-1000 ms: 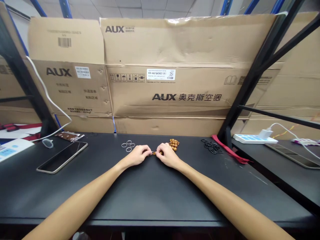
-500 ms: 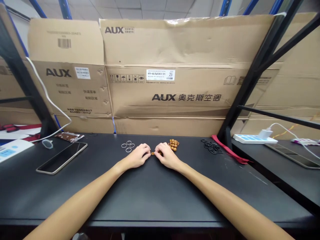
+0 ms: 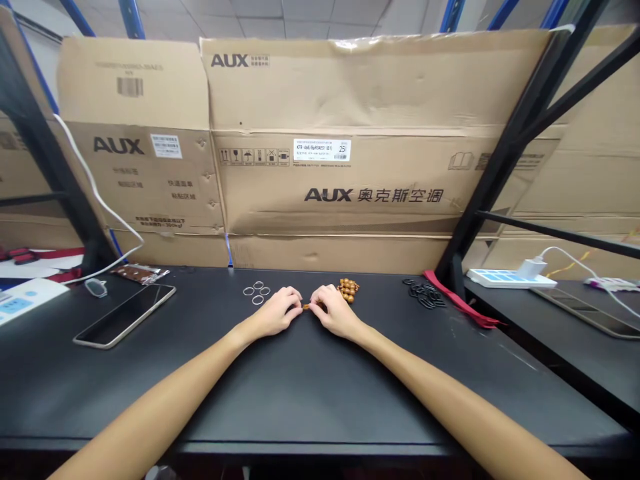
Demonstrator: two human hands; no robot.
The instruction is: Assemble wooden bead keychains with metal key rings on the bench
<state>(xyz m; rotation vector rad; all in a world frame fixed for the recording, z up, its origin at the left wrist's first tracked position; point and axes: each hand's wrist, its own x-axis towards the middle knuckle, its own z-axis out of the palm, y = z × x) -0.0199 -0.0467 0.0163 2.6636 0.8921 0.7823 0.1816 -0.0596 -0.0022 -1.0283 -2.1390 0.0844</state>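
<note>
Both hands rest on a black table (image 3: 300, 387), fingertips nearly meeting. My left hand (image 3: 277, 312) is closed in a pinch, and my right hand (image 3: 334, 311) is closed in a pinch too. Between them a small brown bead (image 3: 306, 307) shows, held at the fingertips. Just behind my right hand lies a little pile of brown wooden beads (image 3: 348, 289). A cluster of several small clear rings (image 3: 257, 292) lies behind my left hand. What else the fingers grip is too small to make out.
A smartphone (image 3: 125, 315) lies face up at the left, near a white cable (image 3: 100, 200). Black rings (image 3: 425, 293) and a red strap (image 3: 460, 303) lie at the right by a black shelf post (image 3: 500, 160). Cardboard AUX boxes (image 3: 350, 147) wall the back. A power strip (image 3: 510, 277) sits on the right-hand table.
The hands have drawn slightly closer together around the bead; otherwise they stay in place.
</note>
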